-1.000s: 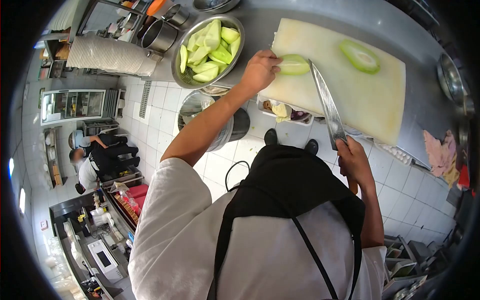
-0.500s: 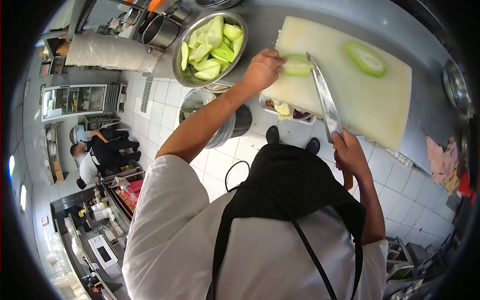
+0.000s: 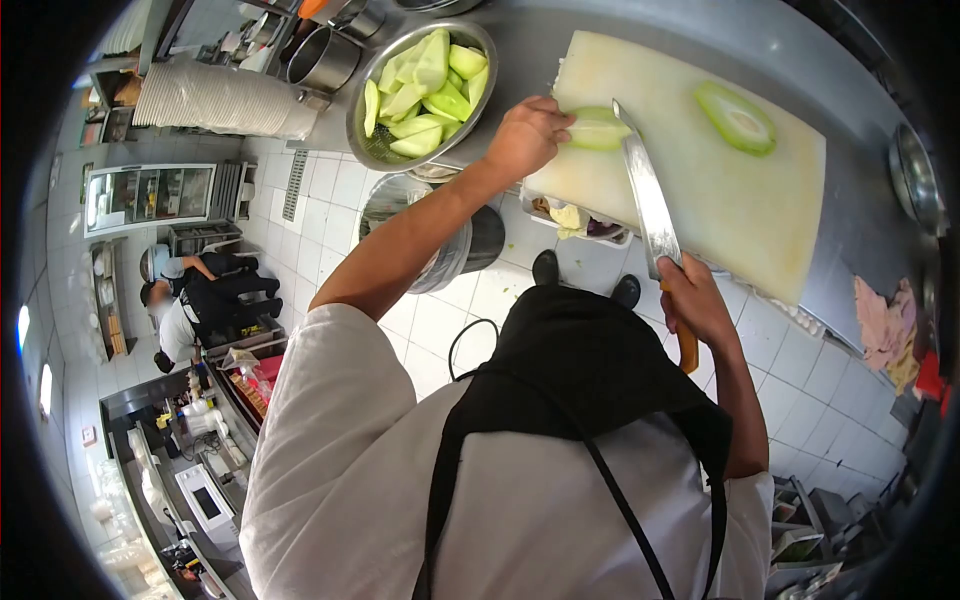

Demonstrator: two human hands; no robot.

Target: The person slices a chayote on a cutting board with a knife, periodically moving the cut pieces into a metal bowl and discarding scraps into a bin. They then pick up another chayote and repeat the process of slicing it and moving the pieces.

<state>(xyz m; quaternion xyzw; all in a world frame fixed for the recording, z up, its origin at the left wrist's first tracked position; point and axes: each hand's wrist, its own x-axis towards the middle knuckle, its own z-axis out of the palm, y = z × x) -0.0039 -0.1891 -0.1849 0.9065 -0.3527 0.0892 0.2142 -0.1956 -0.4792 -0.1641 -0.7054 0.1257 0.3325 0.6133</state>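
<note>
My left hand [image 3: 530, 135] pinches one end of a pale green, peeled piece of fruit [image 3: 597, 130] near the left edge of a white cutting board [image 3: 700, 210]. My right hand [image 3: 693, 298] is closed round the orange-brown handle of a large knife [image 3: 648, 195]. The long blade points away from me, its front part right at the piece's right end. Farther right on the board lies a halved green fruit [image 3: 735, 118] with a pale hollow centre, apart from both hands.
Left of the board, a metal colander [image 3: 365, 135] holds several green pieces. A container with scraps [image 3: 570, 218] sits below the board's near edge. Metal bowls [image 3: 915, 175] and a pink cloth [image 3: 885, 320] are at right. Two people [image 3: 205, 295] are at far left.
The knife has shifted slightly away from me and its blade has turned a little, with more of the handle showing. My left hand and the fruit piece stay nearly still.
</note>
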